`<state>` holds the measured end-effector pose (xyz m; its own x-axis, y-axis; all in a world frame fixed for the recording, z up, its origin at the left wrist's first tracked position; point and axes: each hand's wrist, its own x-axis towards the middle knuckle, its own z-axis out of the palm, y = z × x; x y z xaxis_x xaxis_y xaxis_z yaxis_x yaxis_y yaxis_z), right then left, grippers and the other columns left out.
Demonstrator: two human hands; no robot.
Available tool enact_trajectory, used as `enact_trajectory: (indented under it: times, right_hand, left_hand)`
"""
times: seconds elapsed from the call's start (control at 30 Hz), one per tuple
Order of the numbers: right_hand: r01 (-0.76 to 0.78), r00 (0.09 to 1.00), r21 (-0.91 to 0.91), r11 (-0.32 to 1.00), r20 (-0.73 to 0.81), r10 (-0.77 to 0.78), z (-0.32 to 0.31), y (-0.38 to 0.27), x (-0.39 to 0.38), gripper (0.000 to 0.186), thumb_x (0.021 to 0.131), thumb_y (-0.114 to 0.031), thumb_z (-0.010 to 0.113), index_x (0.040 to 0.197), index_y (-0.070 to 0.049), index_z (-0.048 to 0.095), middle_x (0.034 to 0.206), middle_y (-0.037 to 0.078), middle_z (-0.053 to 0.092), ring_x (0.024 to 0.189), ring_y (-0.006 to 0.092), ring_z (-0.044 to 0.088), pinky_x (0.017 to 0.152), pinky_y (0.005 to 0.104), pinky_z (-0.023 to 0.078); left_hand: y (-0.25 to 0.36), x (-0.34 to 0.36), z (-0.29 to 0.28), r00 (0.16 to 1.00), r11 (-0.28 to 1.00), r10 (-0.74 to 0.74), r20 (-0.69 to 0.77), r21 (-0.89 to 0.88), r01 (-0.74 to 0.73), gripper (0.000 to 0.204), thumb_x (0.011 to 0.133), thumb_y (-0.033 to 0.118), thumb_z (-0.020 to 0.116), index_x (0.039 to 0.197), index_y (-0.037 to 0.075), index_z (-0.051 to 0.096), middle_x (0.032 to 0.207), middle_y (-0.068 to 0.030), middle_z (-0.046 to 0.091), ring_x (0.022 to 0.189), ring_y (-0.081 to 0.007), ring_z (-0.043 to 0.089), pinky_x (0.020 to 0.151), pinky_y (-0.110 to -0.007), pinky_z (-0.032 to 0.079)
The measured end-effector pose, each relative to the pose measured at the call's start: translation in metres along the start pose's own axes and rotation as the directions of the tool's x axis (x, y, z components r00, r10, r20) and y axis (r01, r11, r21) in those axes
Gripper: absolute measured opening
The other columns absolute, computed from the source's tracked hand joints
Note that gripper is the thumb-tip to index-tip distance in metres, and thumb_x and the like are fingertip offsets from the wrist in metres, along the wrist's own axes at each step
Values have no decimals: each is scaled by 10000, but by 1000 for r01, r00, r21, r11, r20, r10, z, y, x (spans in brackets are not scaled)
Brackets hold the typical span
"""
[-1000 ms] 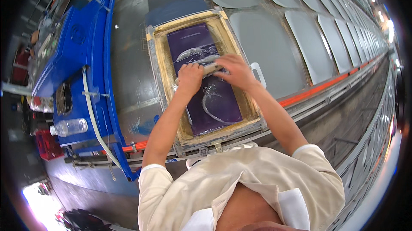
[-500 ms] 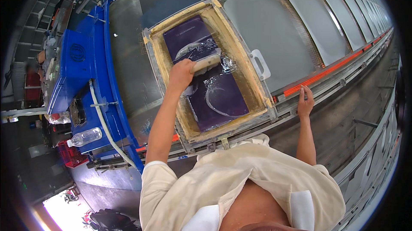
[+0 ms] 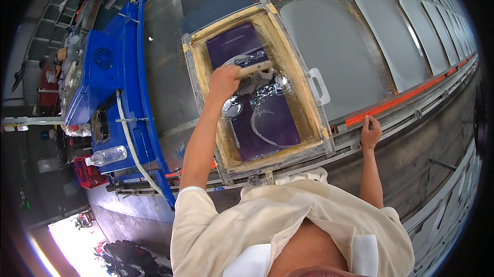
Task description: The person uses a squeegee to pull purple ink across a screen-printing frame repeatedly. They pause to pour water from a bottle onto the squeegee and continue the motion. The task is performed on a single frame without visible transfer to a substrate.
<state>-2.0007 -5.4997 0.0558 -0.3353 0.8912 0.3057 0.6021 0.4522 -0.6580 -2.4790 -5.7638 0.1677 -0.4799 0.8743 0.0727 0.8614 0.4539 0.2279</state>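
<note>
My left hand (image 3: 224, 82) is closed around the handle of a squeegee (image 3: 254, 69), whose pale wooden bar lies across a printing screen. The screen frame (image 3: 327, 146) is wooden with a yellowed inner border. Inside it is a dark purple printing area (image 3: 275, 117), with wet, glossy ink gathered around the squeegee and a curved smear nearer me. The squeegee's lower edge is partly hidden by ink. Beside the orange rail (image 3: 383, 114), to the right of the frame, my right hand (image 3: 371, 134) is curled with its fingers bent in, and no held object is visible.
A white handle (image 3: 319, 86) sticks out from the frame's right side. Grey flat panels (image 3: 329, 50) lie in rows along the long table. On the left stand a blue machine housing (image 3: 100, 84), a pale hose (image 3: 127, 146) and a clear plastic bottle (image 3: 107, 156).
My right hand's fingers have gone from stretched out to curled, beside the rail. My left hand and squeegee remain over the middle of the screen. The whole view has shifted slightly.
</note>
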Motion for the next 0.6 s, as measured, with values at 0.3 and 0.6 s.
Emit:
enact_trajectory:
  times: [0.3,0.6]
  right_hand:
    - [26,1000,-21,999,-5,-26,-2,-7,0,154,955,-170,702,970,-21,738,900,120,727,860,274,689,783,374,531]
    - [31,999,-2,1000,9,-31,-1,-7,-1,150,955,-173,695,947,-28,732,888,114,722,847,274,680,790,369,519]
  left_hand:
    - [-13,0,13,992,996,-27,-122,-84,17,236,801,202,750,1018,112,723,986,-57,713,947,-294,673,805,-436,540]
    - [-31,0,23,990,999,-24,-136,-28,20,204,833,178,728,1033,146,750,1020,-27,735,969,-281,673,809,-426,542]
